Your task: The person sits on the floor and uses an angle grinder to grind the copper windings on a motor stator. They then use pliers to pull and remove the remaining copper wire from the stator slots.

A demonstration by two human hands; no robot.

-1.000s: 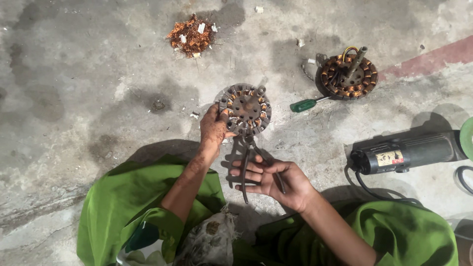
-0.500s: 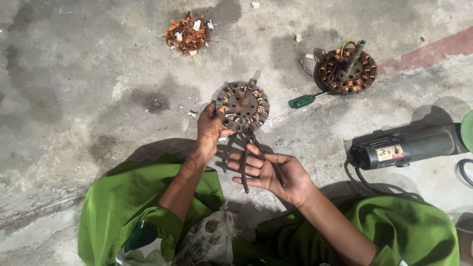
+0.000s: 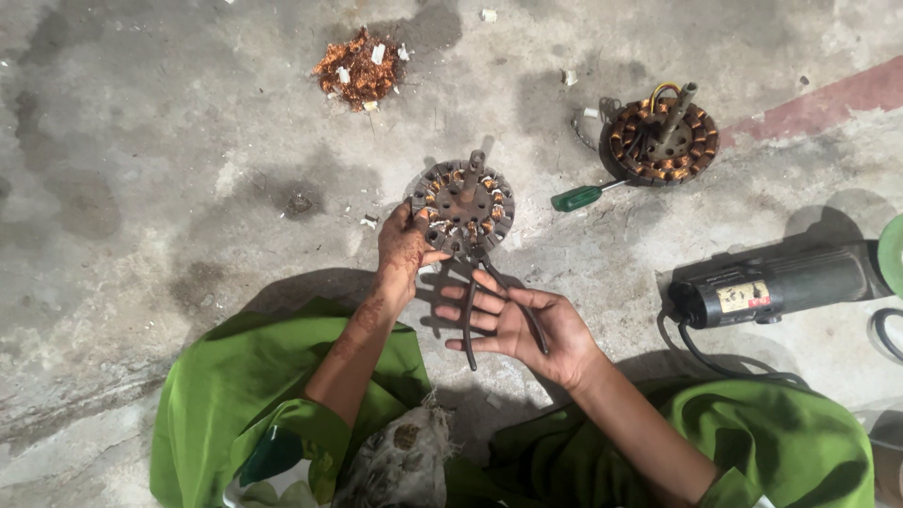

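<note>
Motor core [image 3: 463, 205], a round rusty disc with slots around its rim and a short shaft sticking up from its middle, is sitting on the concrete floor [image 3: 169, 169] just ahead of the person's knees. It is lying directly in front of both hands, touching the left hand and a little beyond the right.

Left hand [image 3: 403, 249] is gripping the core's near left edge, thumb and fingers closed around the rim. Right hand [image 3: 527, 325] is lying palm up just behind the core, fingers half spread, and is holding pliers [image 3: 470, 320] by their 2 dark handles. The handles are running back across the palm, spread somewhat apart, while the nose of the pliers is pointing at the core's near edge; whether the tip is touching it I cannot tell.

Farther out on the floor, toward the far right, a second core [image 3: 658, 141] is resting with its copper windings in place, and a green-handled screwdriver [image 3: 578, 197] is lying just beside it. A heap of pulled copper wire [image 3: 359, 71] is sitting well apart at the far edge. A dark angle grinder [image 3: 776, 287] is lying to the right of the right hand, its cord curling toward the green clothing [image 3: 226, 395].
</note>
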